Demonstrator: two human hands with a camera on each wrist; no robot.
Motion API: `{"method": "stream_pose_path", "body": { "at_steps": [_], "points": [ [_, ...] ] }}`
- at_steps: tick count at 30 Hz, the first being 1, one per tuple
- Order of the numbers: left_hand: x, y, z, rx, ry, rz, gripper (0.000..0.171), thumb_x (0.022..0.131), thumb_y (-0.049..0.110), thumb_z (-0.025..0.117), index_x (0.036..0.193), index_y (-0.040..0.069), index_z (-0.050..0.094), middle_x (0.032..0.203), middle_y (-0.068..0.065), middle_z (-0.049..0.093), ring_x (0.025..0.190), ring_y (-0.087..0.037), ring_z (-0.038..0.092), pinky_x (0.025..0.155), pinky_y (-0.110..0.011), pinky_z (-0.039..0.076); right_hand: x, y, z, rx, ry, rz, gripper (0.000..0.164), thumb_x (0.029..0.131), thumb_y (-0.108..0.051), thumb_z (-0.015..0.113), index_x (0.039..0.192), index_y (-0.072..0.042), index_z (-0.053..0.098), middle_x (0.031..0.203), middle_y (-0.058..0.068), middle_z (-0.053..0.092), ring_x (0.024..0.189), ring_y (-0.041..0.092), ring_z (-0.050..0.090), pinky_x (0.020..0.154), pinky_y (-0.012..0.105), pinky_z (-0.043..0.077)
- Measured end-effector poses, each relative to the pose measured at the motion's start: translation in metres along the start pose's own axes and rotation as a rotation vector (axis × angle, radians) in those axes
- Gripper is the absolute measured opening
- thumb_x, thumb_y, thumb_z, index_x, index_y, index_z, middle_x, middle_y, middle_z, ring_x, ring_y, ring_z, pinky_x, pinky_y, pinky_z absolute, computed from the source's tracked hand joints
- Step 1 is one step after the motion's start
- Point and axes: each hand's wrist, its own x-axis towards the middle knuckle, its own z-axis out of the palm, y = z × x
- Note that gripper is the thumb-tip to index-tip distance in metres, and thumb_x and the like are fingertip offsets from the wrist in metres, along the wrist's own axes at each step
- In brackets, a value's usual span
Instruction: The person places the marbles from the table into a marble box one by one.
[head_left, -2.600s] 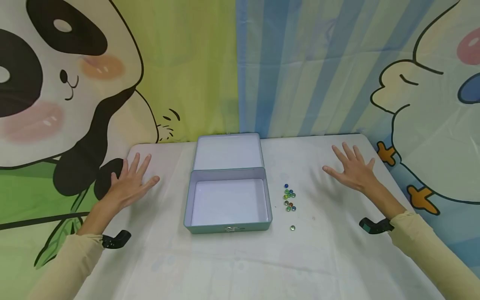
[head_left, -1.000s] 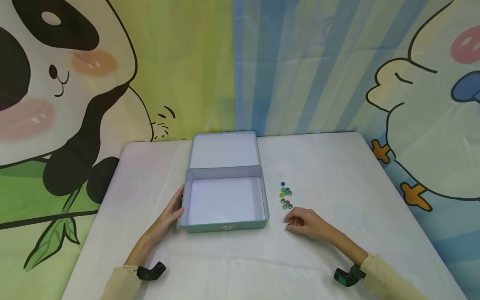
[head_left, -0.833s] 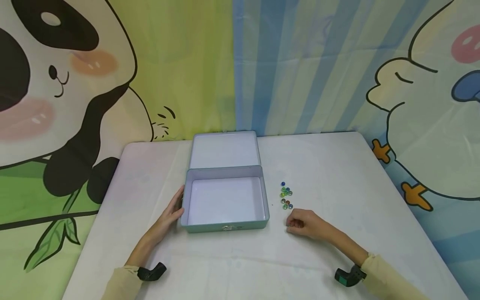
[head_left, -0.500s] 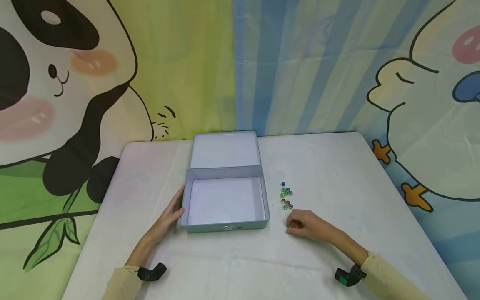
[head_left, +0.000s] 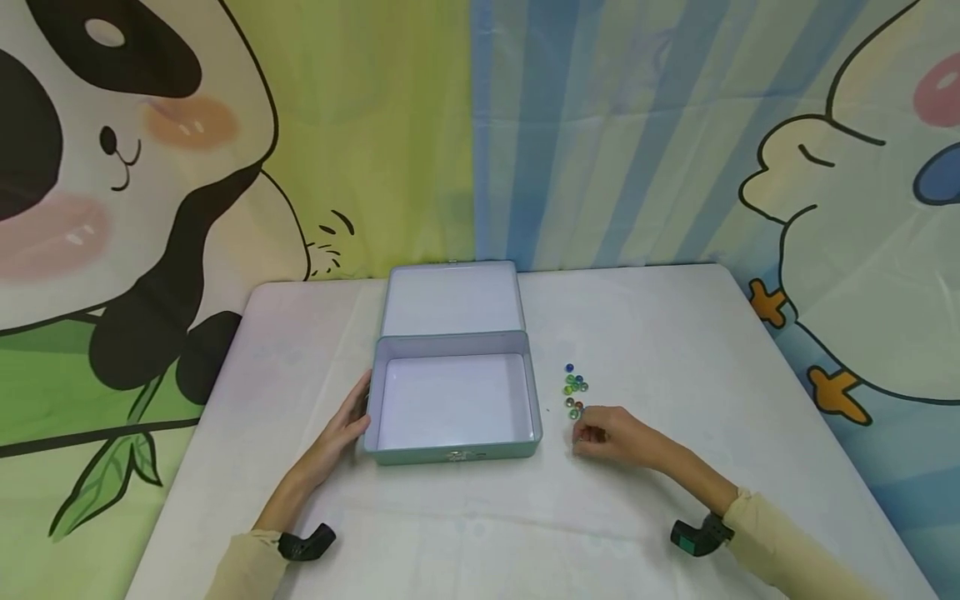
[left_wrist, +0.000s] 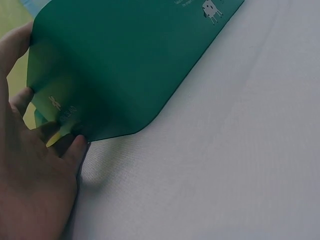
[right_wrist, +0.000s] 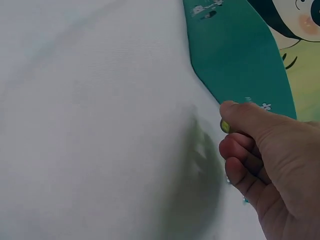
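Observation:
A green metal box [head_left: 420,457] with a pale inside stands with its hinged lid [head_left: 453,300] laid back behind it. My left hand [head_left: 330,444] rests along the box's left wall, its fingers extended and the thumb at the near corner. In the left wrist view the fingertips touch the green wall [left_wrist: 120,65]. To the right of the box, my right hand [head_left: 617,435] pinches a yellow-green glass marble [right_wrist: 226,126] between thumb and forefinger, with the other fingers curled in. Just beyond that hand lie several coloured marbles [head_left: 568,390], a few partly hidden by it.
A white cloth [head_left: 465,533] covers the table. Behind it hang a yellow-green and blue striped curtain [head_left: 570,133] and cartoon panels, with a panda [head_left: 232,225] at left and a white figure [head_left: 870,308] at right.
Both hands came in from being spread wide over the table sides. The left settled against the box; the right took the lone nearest marble and has since risen slightly.

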Motion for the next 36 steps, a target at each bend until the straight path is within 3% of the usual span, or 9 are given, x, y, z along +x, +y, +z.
{"method": "stream_pose_path", "body": {
  "at_steps": [10,16,22,27,36],
  "points": [
    [0.001,-0.002,0.001,-0.006,-0.001,-0.002,0.067,0.103,0.014,0.038,0.157,0.031,0.004,0.165,-0.004,-0.009,0.15,-0.03,-0.014,0.1,0.002,0.017,0.037,-0.014,-0.05,-0.015,0.068,-0.091,0.01,0.086,-0.013,0.073,0.093,-0.013,0.067,0.078,-0.009,0.061,0.07,-0.004,0.05,0.061,0.017,0.049],
    [0.003,-0.004,0.001,-0.016,-0.003,0.008,0.067,0.103,0.013,0.038,0.157,0.031,0.004,0.165,-0.004,-0.009,0.15,-0.03,-0.015,0.101,0.002,0.017,0.066,-0.029,-0.064,0.03,0.119,-0.123,0.009,0.087,-0.01,0.072,0.095,-0.011,0.067,0.082,-0.005,0.065,0.071,0.0,0.055,0.063,0.019,0.052],
    [0.004,-0.003,0.001,0.005,0.003,0.008,0.067,0.102,0.012,0.039,0.157,0.031,0.005,0.165,-0.005,-0.008,0.15,-0.031,-0.014,0.101,0.002,0.017,0.106,-0.047,-0.064,0.067,0.098,-0.151,0.008,0.089,-0.011,0.069,0.097,-0.009,0.069,0.086,0.0,0.067,0.076,0.007,0.061,0.068,0.022,0.054],
    [0.003,0.0,-0.001,0.016,0.004,0.004,0.067,0.103,0.013,0.039,0.157,0.032,0.005,0.165,-0.005,-0.007,0.15,-0.034,-0.012,0.1,0.002,0.018,0.151,-0.066,-0.059,0.078,0.016,-0.153,0.011,0.091,-0.015,0.067,0.1,-0.009,0.07,0.094,0.001,0.069,0.083,0.008,0.063,0.074,0.021,0.055],
    [0.002,-0.003,-0.003,0.007,-0.015,0.02,0.067,0.103,0.011,0.038,0.157,0.031,0.005,0.165,-0.006,-0.007,0.149,-0.036,-0.013,0.101,0.002,0.017,0.225,-0.104,-0.028,0.117,-0.134,-0.166,0.013,0.094,-0.019,0.064,0.1,-0.008,0.07,0.094,0.003,0.07,0.084,0.008,0.062,0.076,0.018,0.052]
  ]
}}
